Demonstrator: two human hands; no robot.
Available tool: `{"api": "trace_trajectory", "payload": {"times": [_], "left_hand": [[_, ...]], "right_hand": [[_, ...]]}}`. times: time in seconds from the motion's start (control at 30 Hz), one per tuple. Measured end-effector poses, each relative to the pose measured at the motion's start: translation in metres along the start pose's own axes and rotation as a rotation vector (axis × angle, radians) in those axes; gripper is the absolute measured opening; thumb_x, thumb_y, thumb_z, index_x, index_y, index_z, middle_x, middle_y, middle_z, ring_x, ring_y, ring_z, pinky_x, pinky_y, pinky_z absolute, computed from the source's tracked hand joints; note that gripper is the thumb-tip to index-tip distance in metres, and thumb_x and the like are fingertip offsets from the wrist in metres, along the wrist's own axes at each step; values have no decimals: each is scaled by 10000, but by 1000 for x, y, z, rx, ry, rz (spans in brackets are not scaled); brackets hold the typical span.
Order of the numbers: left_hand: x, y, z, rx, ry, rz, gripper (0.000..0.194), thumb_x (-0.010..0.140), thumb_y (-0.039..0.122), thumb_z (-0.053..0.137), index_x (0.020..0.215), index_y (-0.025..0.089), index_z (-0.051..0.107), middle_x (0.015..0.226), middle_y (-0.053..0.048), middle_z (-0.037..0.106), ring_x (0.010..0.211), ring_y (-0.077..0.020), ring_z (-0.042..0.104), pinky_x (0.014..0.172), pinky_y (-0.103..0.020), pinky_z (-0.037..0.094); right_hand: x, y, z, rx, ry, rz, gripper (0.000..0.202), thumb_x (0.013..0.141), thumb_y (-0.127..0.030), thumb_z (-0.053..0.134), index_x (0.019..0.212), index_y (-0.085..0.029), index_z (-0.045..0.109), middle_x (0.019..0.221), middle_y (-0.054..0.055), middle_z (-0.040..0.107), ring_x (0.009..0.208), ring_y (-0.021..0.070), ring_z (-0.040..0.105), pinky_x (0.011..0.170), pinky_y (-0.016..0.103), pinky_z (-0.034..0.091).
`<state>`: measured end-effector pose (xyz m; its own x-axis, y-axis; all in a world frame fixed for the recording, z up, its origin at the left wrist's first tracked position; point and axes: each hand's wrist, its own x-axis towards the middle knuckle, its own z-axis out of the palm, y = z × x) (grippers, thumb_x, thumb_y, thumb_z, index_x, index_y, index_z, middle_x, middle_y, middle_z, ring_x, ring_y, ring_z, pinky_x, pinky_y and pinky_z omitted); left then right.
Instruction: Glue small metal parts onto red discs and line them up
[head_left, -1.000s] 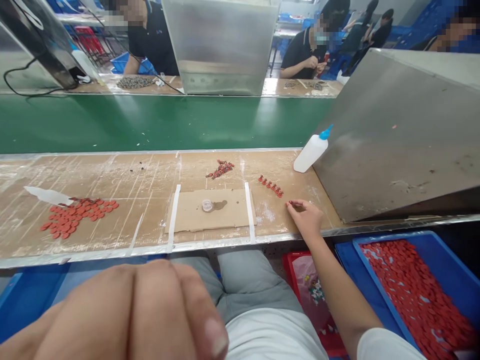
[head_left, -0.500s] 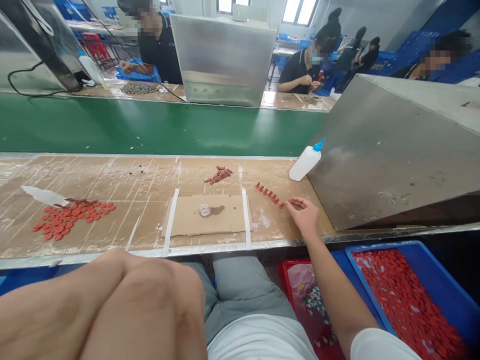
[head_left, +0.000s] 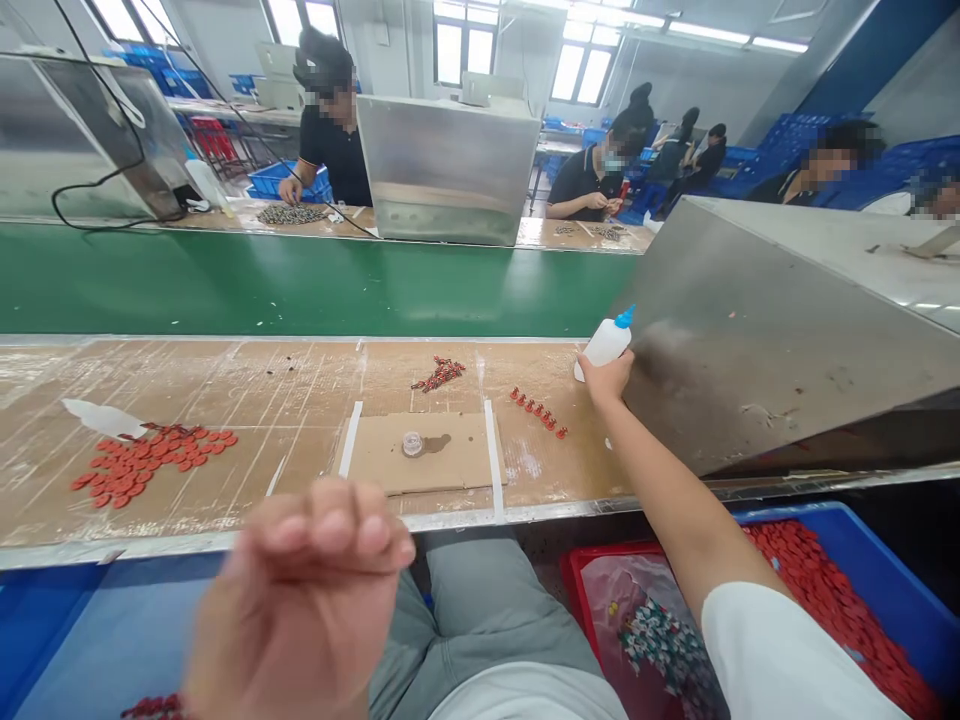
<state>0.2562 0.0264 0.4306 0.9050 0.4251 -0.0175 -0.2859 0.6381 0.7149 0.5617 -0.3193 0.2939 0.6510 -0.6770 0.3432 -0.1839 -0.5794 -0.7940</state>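
Observation:
My right hand (head_left: 609,378) is wrapped round the lower part of a white squeeze bottle (head_left: 606,343) with a blue tip, beside the metal box. Close to the camera, blurred, my left hand (head_left: 307,590) is raised with its fingers curled; whether anything is inside them is hidden. A short row of red pieces (head_left: 538,411) stands left of my right forearm. On the cardboard pad (head_left: 382,468), held by white tape strips, sits a small clear round cup (head_left: 412,444) by a wet stain. Small dark-red parts (head_left: 441,373) are heaped behind the pad.
Red discs (head_left: 135,465) and a white bottle (head_left: 103,418) lie at the left. A metal box (head_left: 780,340) bounds the right side. Below are a blue bin of red pieces (head_left: 832,590) and a red bin (head_left: 581,590). People sit beyond the green belt (head_left: 315,295).
My right hand has left the end of the red row and taken hold of the bottle. My left hand has turned, its fingers now showing. The camera view has tilted up.

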Motion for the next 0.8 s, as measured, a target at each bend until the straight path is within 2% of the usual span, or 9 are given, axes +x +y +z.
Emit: {"api": "trace_trajectory", "payload": {"times": [0.1, 0.17, 0.3, 0.4, 0.47, 0.57, 0.67, 0.8], "left_hand": [[14, -38, -11, -90, -14, -167, 140, 797, 348, 614, 729, 242, 677, 723, -5, 634, 676, -136, 599, 559, -261, 552], [17, -64, -28, -104, 47, -261, 122, 805, 308, 612, 762, 214, 677, 781, -10, 657, 726, -137, 617, 612, -264, 558], [20, -96, -57, -31, 99, -247, 157, 808, 314, 624, 828, 171, 686, 828, -28, 681, 772, -138, 633, 676, -272, 560], [28, -106, -59, 117, 31, -186, 169, 811, 316, 632, 875, 172, 692, 886, -49, 697, 837, -153, 646, 751, -291, 549], [39, -111, -52, 287, -58, -146, 210, 794, 303, 659, 963, 182, 694, 988, -70, 698, 941, -170, 643, 847, -305, 520], [60, -114, -31, 530, -239, -99, 398, 735, 272, 723, 1123, 212, 659, 1165, -102, 659, 1109, -206, 594, 992, -345, 434], [79, -114, -4, 587, -346, -40, 532, 681, 262, 767, 1194, 250, 626, 1268, -111, 609, 1191, -235, 545, 1053, -402, 370], [92, -107, 31, 622, -513, 70, 618, 684, 279, 765, 1271, 270, 573, 1360, -116, 545, 1280, -273, 472, 1068, -439, 341]], "right_hand": [[6, -4, 12, 9, 34, 105, 838, 527, -375, 805, 1227, -100, 435, 1182, 258, 574, 1101, 396, 573, 944, 489, 454], [10, -3, 16, 13, 55, 134, 798, 535, -378, 804, 1207, -118, 461, 1158, 254, 593, 1067, 395, 591, 920, 505, 466], [15, -1, 15, 23, 43, 96, 680, 496, -350, 824, 1072, -100, 564, 1109, 239, 632, 1026, 378, 611, 920, 518, 460], [15, -6, 6, 69, -8, 22, 619, 495, -362, 819, 1007, -88, 604, 1041, 197, 674, 949, 322, 644, 868, 479, 494], [11, -16, -5, 181, -103, -74, 617, 503, -376, 813, 1012, -91, 614, 1014, 164, 692, 905, 284, 657, 813, 443, 523], [-5, -38, -25, 432, -336, -244, 628, 484, -367, 833, 1017, -108, 626, 1011, 138, 708, 905, 262, 664, 794, 421, 544], [-31, -62, -49, 585, -572, -295, 590, 467, -337, 862, 981, -139, 650, 981, 105, 725, 890, 257, 679, 788, 418, 564], [-72, -87, -76, 603, -846, -338, 555, 446, -289, 885, 943, -160, 674, 911, 62, 735, 828, 256, 690, 735, 403, 587]]}}
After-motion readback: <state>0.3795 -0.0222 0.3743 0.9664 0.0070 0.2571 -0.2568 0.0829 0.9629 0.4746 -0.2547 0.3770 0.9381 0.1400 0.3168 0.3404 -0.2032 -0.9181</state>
